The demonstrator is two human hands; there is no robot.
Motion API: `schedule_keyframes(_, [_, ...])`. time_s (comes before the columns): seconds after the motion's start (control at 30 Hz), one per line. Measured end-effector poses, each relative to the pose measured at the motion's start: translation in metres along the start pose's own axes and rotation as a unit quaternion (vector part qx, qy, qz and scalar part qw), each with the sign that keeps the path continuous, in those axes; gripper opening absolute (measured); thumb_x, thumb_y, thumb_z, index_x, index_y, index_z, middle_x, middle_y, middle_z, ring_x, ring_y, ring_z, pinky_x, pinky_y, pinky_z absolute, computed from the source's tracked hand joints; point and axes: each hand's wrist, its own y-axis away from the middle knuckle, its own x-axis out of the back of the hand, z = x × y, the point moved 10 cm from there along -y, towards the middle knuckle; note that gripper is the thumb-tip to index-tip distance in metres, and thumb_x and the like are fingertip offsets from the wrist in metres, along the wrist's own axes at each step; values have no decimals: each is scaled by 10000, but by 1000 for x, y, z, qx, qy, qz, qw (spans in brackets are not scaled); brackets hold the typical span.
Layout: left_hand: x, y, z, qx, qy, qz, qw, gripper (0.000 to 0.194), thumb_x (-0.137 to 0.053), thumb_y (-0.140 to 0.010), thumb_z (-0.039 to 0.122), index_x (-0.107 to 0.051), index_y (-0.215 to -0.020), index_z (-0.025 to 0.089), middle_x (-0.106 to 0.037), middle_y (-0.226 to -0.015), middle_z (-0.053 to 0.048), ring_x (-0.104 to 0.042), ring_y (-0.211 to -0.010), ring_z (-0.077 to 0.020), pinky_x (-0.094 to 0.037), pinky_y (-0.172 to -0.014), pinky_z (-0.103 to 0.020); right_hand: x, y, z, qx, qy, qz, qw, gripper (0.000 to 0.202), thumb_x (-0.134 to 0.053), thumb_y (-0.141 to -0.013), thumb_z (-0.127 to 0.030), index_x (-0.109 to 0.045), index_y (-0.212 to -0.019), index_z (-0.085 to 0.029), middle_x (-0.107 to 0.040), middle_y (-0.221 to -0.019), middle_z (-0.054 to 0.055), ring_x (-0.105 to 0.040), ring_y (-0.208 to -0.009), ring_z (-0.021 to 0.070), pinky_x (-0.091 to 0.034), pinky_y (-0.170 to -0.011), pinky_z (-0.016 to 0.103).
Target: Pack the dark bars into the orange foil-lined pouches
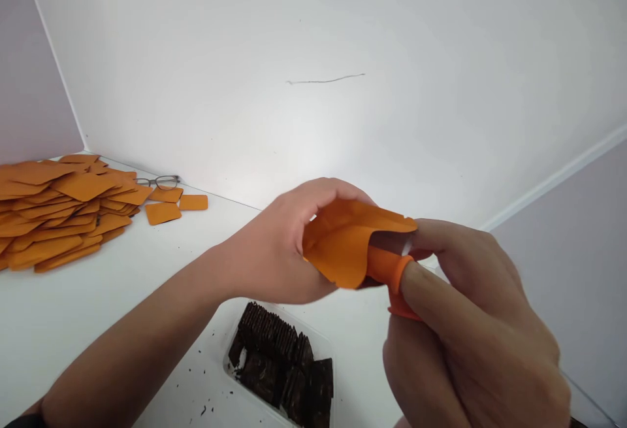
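My left hand (279, 245) holds an orange paper pouch (343, 245) open at chest height above the white table. My right hand (465, 310) is at the pouch's mouth, with an orange rubber finger cot (386, 268) on the finger that reaches into it. A second orange cot shows lower on that hand. Whatever lies inside the pouch is hidden. Below both hands sits a clear plastic tray (235, 369) packed with several dark flat square pieces (284, 366).
A large heap of orange pouches (59, 209) lies at the far left of the white table (73, 310), with a pair of glasses (159, 181) beside it. Dark crumbs are scattered near the tray. White walls close the corner behind.
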Motion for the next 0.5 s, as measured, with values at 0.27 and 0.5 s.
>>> schedule_keyframes(0.27, [-21, 3, 25, -148, -107, 46, 982, 639, -623, -818, 148, -481, -1441, 166, -626, -1459, -80, -558, -1385, -239, -387, -1275, -463, 8, 0, 8, -45, -10, 67, 997, 265, -411, -772, 39, -481, -834, -209, -620, -1041, 31, -565, -1102, 279, -453, -937, 480])
schedule_keyframes(0.5, [-23, 9, 30, -113, 49, 62, 990, 640, -581, -747, -16, -589, -1348, 203, -745, -1236, -16, -710, -1130, -178, -561, -1106, -374, 30, 25, 15, -74, 8, 210, 975, 585, -531, -818, -99, -735, -1145, -540, -631, -1099, 40, -635, -951, 344, -395, -622, 460])
